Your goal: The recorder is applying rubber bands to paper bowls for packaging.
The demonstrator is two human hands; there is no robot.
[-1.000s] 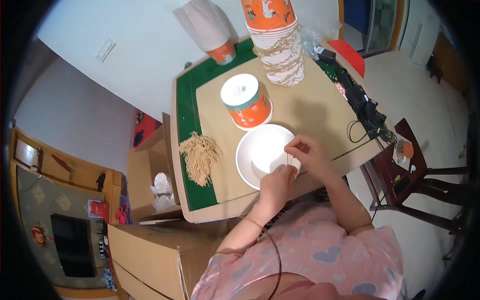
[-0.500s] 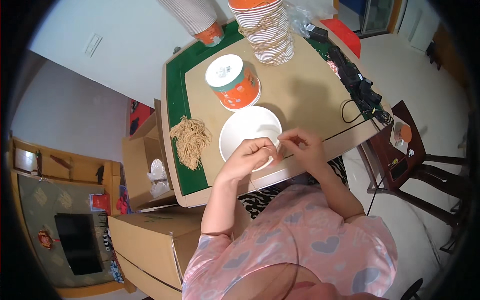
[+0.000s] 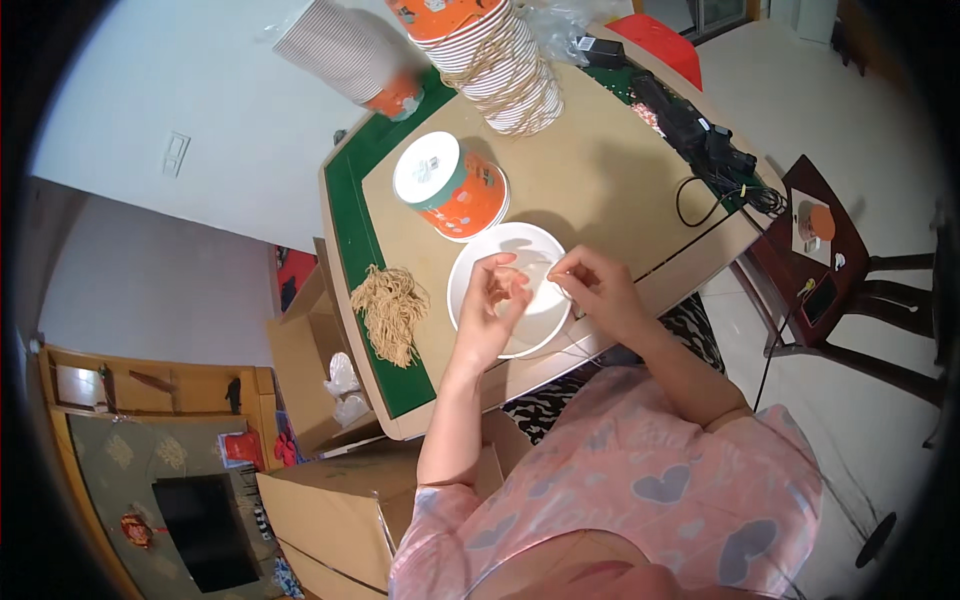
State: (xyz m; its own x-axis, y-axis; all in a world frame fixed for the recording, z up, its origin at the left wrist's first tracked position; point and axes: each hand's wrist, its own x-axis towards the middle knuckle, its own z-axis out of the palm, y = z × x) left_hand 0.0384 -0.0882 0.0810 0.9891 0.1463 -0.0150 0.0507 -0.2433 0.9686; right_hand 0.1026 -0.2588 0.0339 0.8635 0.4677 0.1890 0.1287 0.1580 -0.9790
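A white-lined paper bucket [image 3: 466,268] stands at the table's near edge, its mouth facing me. Over the mouth is my left hand [image 3: 488,312], thumb and fingers curved apart, with nothing visible between them. My right hand [image 3: 604,296] is at the bucket's right rim, thumb and fingertips pinched together; whatever they hold is too small to make out. Just beyond the bucket an orange and green paper bucket [image 3: 470,200] sits upside down, white base up. A loose bundle of tan string [image 3: 390,315] lies on the left.
At the back stand a tall stack of paper buckets [image 3: 510,85] wrapped in tan strands and another leaning stack [image 3: 345,55]. Black adapters and cables [image 3: 710,150] line the table's right edge. Cardboard boxes [image 3: 330,500] stand at the left, a dark wooden chair [image 3: 850,255] at the right.
My hands have moved apart. The left has opened its fingers and shifted over the bucket's mouth; the right stays pinched. The whole view has turned and shifted slightly.
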